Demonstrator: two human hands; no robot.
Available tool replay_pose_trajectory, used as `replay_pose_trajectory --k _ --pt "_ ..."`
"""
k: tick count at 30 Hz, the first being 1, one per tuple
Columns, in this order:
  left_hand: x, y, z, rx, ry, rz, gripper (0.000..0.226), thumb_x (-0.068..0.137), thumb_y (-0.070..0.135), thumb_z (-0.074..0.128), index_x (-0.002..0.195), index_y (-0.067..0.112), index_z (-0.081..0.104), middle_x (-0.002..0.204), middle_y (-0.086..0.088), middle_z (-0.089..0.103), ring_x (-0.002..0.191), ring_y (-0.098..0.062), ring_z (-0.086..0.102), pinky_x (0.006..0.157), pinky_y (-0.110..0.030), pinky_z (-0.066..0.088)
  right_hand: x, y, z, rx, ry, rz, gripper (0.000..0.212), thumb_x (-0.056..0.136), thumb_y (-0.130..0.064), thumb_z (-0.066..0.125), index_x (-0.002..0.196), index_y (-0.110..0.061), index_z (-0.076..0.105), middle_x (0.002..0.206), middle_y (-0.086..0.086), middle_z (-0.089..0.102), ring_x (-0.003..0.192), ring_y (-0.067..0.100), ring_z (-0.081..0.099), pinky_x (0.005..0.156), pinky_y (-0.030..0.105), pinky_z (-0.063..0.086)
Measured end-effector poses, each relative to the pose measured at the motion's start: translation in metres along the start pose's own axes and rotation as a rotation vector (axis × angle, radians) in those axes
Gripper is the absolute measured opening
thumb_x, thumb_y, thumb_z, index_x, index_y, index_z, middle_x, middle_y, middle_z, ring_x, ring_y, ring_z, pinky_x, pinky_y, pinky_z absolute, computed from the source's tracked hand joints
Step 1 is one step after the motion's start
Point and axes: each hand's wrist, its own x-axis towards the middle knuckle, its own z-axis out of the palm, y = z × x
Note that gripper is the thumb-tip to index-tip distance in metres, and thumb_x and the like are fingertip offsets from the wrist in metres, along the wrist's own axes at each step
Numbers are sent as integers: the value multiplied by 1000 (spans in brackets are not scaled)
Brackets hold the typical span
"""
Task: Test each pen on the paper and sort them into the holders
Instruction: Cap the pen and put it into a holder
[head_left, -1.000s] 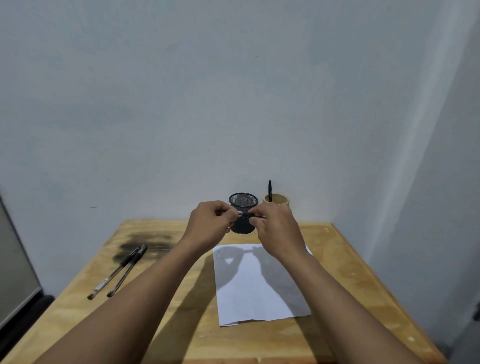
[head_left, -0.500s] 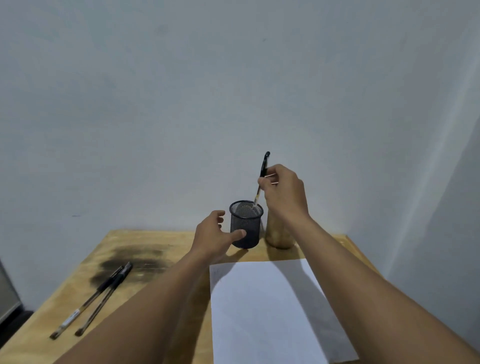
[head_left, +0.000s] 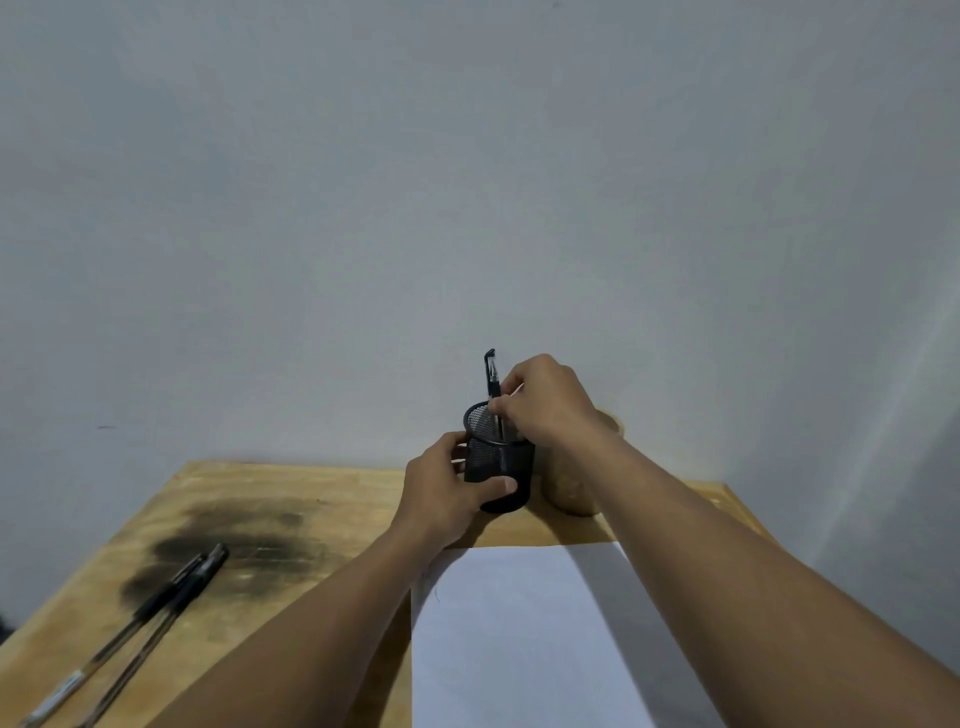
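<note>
Both hands (head_left: 447, 488) curled (R (head_left: 545, 400) higher)

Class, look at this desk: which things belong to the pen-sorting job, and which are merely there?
Job: pen in right hand; black mesh holder, held by left hand; wooden holder; paper; two pens waiting.
Merely there: dark stain; table.

Wooden table (head_left: 322, 499) bears paper (head_left: 524, 639), two pens (head_left: 156, 613), two holders (head_left: 501, 467).

The left hand (head_left: 447, 488), open beside the mesh holder (head_left: 498, 460) a moment ago, now grips it, while the right hand (head_left: 545, 400) has lowered the pen (head_left: 492, 379) into it.
</note>
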Motion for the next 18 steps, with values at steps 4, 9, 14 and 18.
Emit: replay_pose_trajectory --k 4,9,14,18 --pt "-1 0 0 -4 8 -8 69 60 29 93 122 20 63 107 8 73 90 4 66 67 -6 49 0 0 -2 -31 19 -13 13 86 -26 76 85 -13 77 85 8 76 85 28 71 81 44 60" --pt "-3 3 -2 27 -7 -29 71 63 29 92 126 18 61 112 6 72 89 2 65 65 -4 46 -14 -2 -11 -25 32 -51 16 90 -28 68 101 -19 74 103 3 75 101 24 67 87 40 56" --pt "-19 16 -26 107 36 -69 80 70 33 89 139 12 53 128 -2 64 107 -15 62 79 -20 48 -36 -11 -23 -56 10 -136 23 95 -30 63 114 -19 71 108 0 74 106 20 65 89 36 54" --pt "-53 27 -66 233 109 -44 67 80 35 81 138 15 54 127 0 65 110 -14 61 83 -21 49 -57 -27 -23 -69 -54 -186 29 97 -29 60 123 -17 68 114 0 71 107 20 64 85 33 52"
